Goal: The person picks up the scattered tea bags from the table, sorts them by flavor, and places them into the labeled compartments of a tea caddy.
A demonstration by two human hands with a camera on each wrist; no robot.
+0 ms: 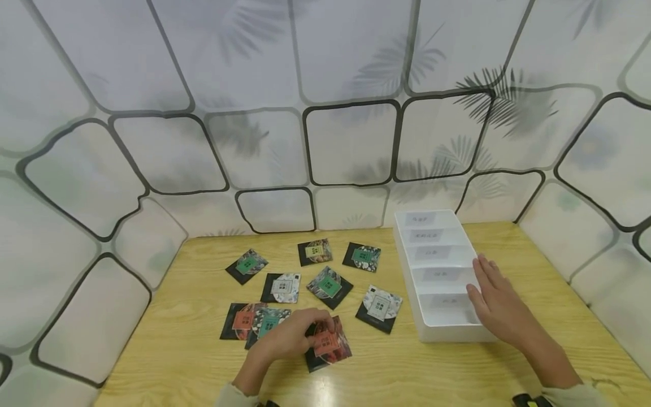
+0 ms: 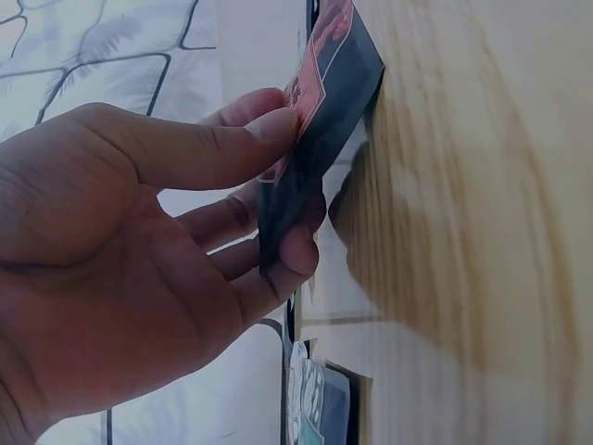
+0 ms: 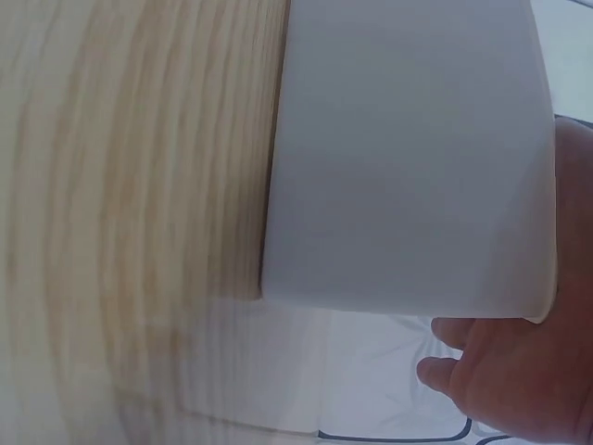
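My left hand (image 1: 290,334) pinches a flat square packet (image 1: 337,346) with a red label and a dark lower part. In the left wrist view the packet (image 2: 324,125) is tilted, one corner close to the wood, with the thumb (image 2: 208,153) on its face and fingers behind. A white box (image 1: 413,299) with several labelled compartments stands on the right of the table. Against its right rim rests my right hand (image 1: 503,305), fingers straight. The right wrist view shows the box's plain end wall (image 3: 408,167), which hides part of that hand (image 3: 528,380).
Near my left hand, a red-labelled packet (image 1: 235,321) lies partly under a green-labelled one (image 1: 269,322). Several more packets with green, white and yellow labels lie spread over the wooden table (image 1: 376,373). A patterned curtain (image 1: 351,144) surrounds the table's back and sides.
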